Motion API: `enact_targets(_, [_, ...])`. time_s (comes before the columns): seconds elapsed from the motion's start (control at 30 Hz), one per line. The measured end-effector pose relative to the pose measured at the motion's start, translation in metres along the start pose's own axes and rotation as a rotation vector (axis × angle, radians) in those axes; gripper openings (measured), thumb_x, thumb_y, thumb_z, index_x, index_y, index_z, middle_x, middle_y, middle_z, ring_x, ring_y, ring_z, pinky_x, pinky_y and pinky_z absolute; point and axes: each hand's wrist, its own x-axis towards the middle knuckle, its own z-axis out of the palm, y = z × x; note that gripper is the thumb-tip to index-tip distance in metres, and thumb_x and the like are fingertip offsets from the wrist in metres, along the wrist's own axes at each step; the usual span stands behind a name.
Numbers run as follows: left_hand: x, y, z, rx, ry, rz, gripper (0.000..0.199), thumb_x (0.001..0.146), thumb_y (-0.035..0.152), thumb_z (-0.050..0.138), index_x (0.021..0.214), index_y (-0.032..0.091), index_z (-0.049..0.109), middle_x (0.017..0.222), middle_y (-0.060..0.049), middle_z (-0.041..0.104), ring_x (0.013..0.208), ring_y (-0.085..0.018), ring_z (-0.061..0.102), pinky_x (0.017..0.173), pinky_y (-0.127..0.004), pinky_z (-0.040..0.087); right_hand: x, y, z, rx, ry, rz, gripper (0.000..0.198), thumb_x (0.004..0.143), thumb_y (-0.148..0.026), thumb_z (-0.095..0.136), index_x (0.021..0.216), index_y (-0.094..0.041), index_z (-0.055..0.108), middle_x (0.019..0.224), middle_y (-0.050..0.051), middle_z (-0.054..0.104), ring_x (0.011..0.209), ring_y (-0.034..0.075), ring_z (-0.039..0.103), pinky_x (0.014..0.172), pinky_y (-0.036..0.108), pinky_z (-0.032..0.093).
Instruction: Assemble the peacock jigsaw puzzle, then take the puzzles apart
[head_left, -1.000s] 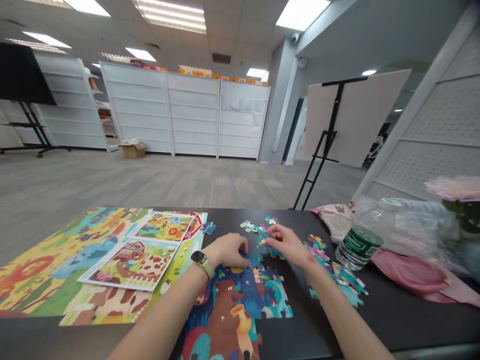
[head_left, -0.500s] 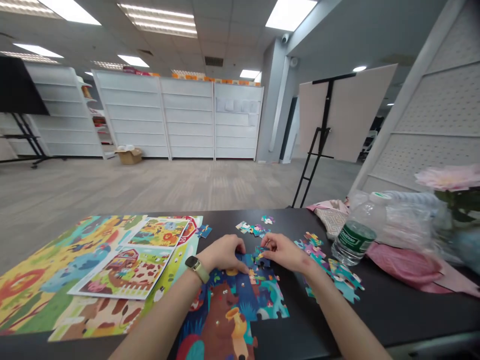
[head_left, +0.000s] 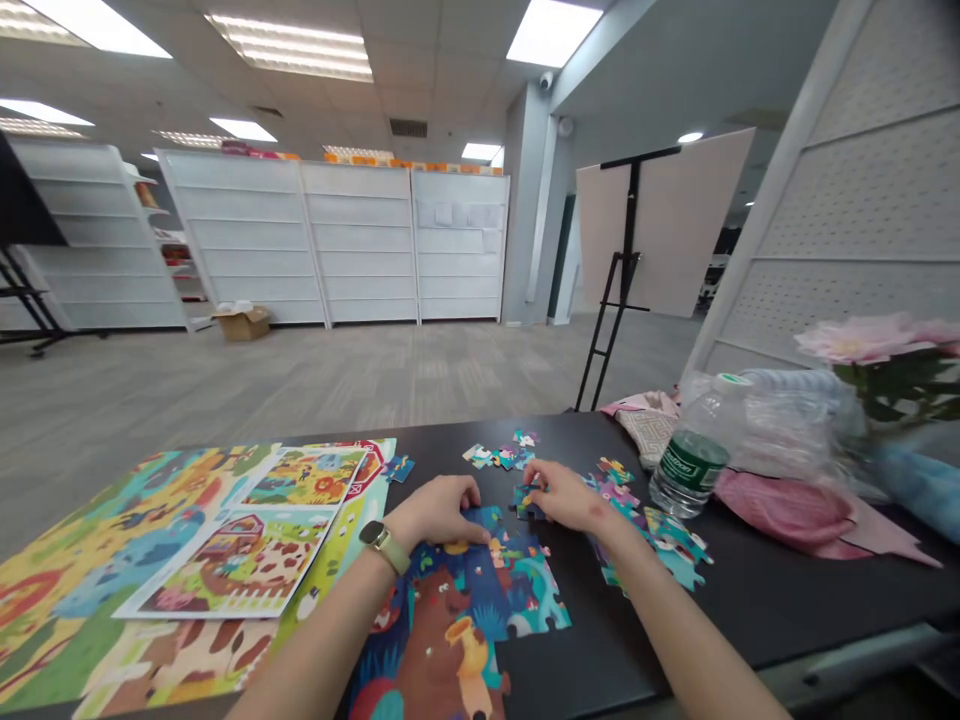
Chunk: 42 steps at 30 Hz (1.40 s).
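Observation:
A partly joined jigsaw puzzle with a brown bear on dark blue lies on the black table. My left hand, wearing a watch, rests on its upper edge, thumb and fingers apart. Just beyond the puzzle's upper right, my right hand pinches a dark blue puzzle piece, partly covered by the fingers. A small gap shows between that piece and the joined part. Loose puzzle pieces lie farther back, and more joined or overlapping pieces lie right of my right forearm.
Printed picture sheets and larger colourful sheets cover the table's left. One blue piece lies by their corner. A water bottle, pink cloth and pink flowers stand or lie at the right.
My right hand has drawn the dark blue piece slightly away from the joined puzzle, toward the table's far side. My left hand stays on the puzzle. The view has turned slightly right.

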Motion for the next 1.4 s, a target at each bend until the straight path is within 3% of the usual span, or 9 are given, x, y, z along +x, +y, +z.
enact_targets(0.17, [0.000, 0.001, 0.001, 0.027, 0.008, -0.015, 0.039, 0.065, 0.040, 0.083, 0.096, 0.021, 0.070, 0.095, -0.002, 0.069, 0.086, -0.022, 0.065, 0.068, -0.025, 0.046, 0.000, -0.004, 0.006, -0.022, -0.056, -0.047, 0.016, 0.078, -0.010, 0.058, 0.090, -0.019, 0.061, 0.062, -0.007, 0.058, 0.047, 0.009, 0.052, 0.050, 0.021, 0.033])
enact_targets(0.47, [0.001, -0.001, 0.001, 0.024, 0.015, -0.006, 0.041, 0.064, 0.042, 0.085, 0.096, 0.022, 0.070, 0.094, -0.001, 0.068, 0.086, -0.022, 0.064, 0.067, -0.025, 0.046, -0.007, -0.007, 0.014, -0.174, 0.006, -0.164, 0.019, 0.066, -0.021, 0.071, 0.084, -0.020, 0.068, 0.078, -0.002, 0.065, 0.072, 0.014, 0.058, 0.061, 0.022, 0.037])
enact_targets(0.63, [-0.002, 0.005, 0.000, 0.031, 0.015, 0.095, 0.045, 0.068, 0.036, 0.083, 0.108, 0.023, 0.069, 0.101, -0.003, 0.066, 0.094, -0.022, 0.063, 0.081, -0.028, 0.049, -0.010, -0.010, 0.012, -0.226, 0.048, -0.206, 0.011, 0.071, -0.030, 0.073, 0.078, -0.021, 0.070, 0.087, 0.002, 0.068, 0.083, 0.018, 0.062, 0.073, 0.026, 0.044])
enact_targets(0.73, [-0.005, 0.012, 0.002, 0.081, -0.023, 0.300, 0.041, 0.078, 0.022, 0.071, 0.118, 0.029, 0.068, 0.114, -0.003, 0.062, 0.109, -0.023, 0.058, 0.097, -0.030, 0.046, 0.005, -0.011, 0.010, -0.246, 0.160, -0.177, 0.024, 0.092, -0.028, 0.049, 0.100, -0.021, 0.071, 0.102, 0.006, 0.071, 0.098, 0.020, 0.063, 0.088, 0.031, 0.045])
enact_targets(0.83, [-0.011, 0.022, 0.003, 0.185, -0.071, 0.402, 0.044, 0.082, 0.013, 0.057, 0.120, 0.033, 0.069, 0.121, -0.003, 0.059, 0.115, -0.023, 0.055, 0.103, -0.033, 0.044, 0.030, -0.010, 0.009, -0.277, 0.221, -0.138, 0.038, 0.094, -0.019, 0.042, 0.124, -0.018, 0.066, 0.131, 0.013, 0.063, 0.125, 0.025, 0.054, 0.106, 0.039, 0.037])
enact_targets(0.97, [-0.023, 0.037, 0.002, 0.279, -0.105, 0.337, 0.049, 0.082, 0.042, 0.066, 0.129, 0.030, 0.063, 0.127, -0.007, 0.057, 0.115, -0.030, 0.054, 0.101, -0.042, 0.048, 0.052, -0.003, 0.008, -0.287, 0.139, -0.107, 0.039, 0.077, -0.023, 0.069, 0.116, -0.024, 0.073, 0.131, 0.011, 0.066, 0.126, 0.033, 0.055, 0.106, 0.045, 0.041])
enact_targets(1.13, [-0.035, 0.045, 0.003, 0.279, -0.216, 0.237, 0.099, 0.061, 0.063, 0.080, 0.147, 0.026, 0.046, 0.149, -0.013, 0.042, 0.133, -0.040, 0.042, 0.109, -0.057, 0.039, 0.043, 0.027, -0.024, -0.213, 0.193, -0.092, 0.039, 0.086, -0.026, 0.058, 0.124, -0.025, 0.069, 0.135, 0.006, 0.065, 0.125, 0.024, 0.058, 0.108, 0.036, 0.042])
enact_targets(1.23, [-0.033, 0.041, 0.005, 0.242, -0.249, 0.208, 0.100, 0.065, 0.059, 0.080, 0.151, 0.028, 0.039, 0.158, -0.013, 0.034, 0.142, -0.040, 0.033, 0.113, -0.057, 0.034, 0.022, 0.057, -0.055, -0.169, 0.289, -0.006, 0.044, 0.088, -0.015, 0.047, 0.127, -0.022, 0.067, 0.129, 0.009, 0.068, 0.123, 0.022, 0.060, 0.110, 0.039, 0.042])
enact_targets(1.4, [-0.022, 0.029, 0.002, 0.165, -0.265, 0.189, 0.097, 0.070, 0.055, 0.080, 0.153, 0.028, 0.037, 0.163, -0.013, 0.024, 0.150, -0.037, 0.022, 0.119, -0.055, 0.026, -0.007, 0.095, -0.082, -0.064, 0.324, 0.101, 0.052, 0.079, -0.004, 0.045, 0.127, -0.015, 0.063, 0.123, 0.015, 0.070, 0.096, 0.018, 0.073, 0.087, 0.031, 0.057])
